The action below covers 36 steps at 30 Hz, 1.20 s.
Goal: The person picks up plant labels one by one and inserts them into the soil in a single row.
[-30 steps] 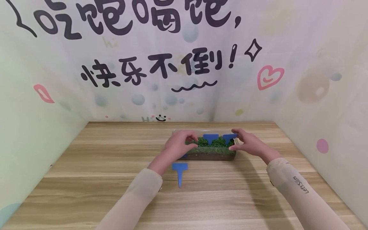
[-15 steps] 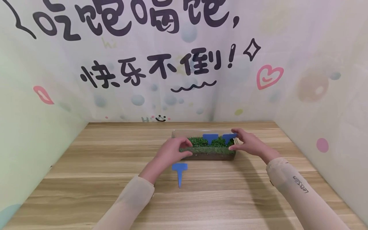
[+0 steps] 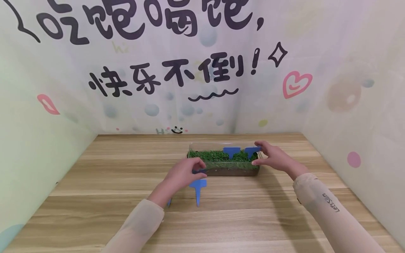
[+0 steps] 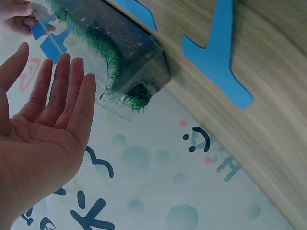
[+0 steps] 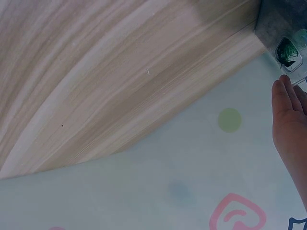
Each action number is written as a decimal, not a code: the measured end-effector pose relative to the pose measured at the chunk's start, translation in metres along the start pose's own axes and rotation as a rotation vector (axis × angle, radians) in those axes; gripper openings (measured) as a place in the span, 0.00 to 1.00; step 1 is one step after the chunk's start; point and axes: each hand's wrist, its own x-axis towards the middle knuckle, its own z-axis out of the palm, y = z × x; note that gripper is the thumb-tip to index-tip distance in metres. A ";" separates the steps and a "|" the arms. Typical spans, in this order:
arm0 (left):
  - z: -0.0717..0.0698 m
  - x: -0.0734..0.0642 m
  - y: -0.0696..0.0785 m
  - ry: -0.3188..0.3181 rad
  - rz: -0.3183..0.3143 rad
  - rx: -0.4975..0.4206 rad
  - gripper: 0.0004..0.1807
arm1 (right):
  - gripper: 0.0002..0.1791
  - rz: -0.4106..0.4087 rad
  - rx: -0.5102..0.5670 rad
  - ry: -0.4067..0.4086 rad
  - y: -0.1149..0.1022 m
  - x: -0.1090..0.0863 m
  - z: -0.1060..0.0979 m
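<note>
A clear plastic box [image 3: 232, 172] with green artificial grass [image 3: 209, 155] stands on the table. Two blue T-shaped plant labels rise from the grass, a middle label [image 3: 232, 151] and a right-end label [image 3: 252, 151]. My right hand [image 3: 274, 158] grips the box's right end, thumb at the front corner, fingers at the back. In front of the box's left end, my left hand [image 3: 183, 172] is held with fingers extended and palm bare [image 4: 53, 120]. Below it lies another blue label [image 3: 198, 193]. A further label [image 3: 169, 202] is mostly hidden by my left wrist.
The wood-grain table [image 3: 240, 218] meets a white backdrop [image 3: 152, 116] with printed dark characters behind the box. Side panels close off the left and right.
My left hand has drawn back from over the grass to the left and nearer, uncovering the box's left end. The right hand stays at the box's right end.
</note>
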 end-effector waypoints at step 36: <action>0.022 -0.015 -0.007 -0.105 -0.302 0.329 0.24 | 0.49 -0.011 0.013 -0.001 -0.001 0.000 0.001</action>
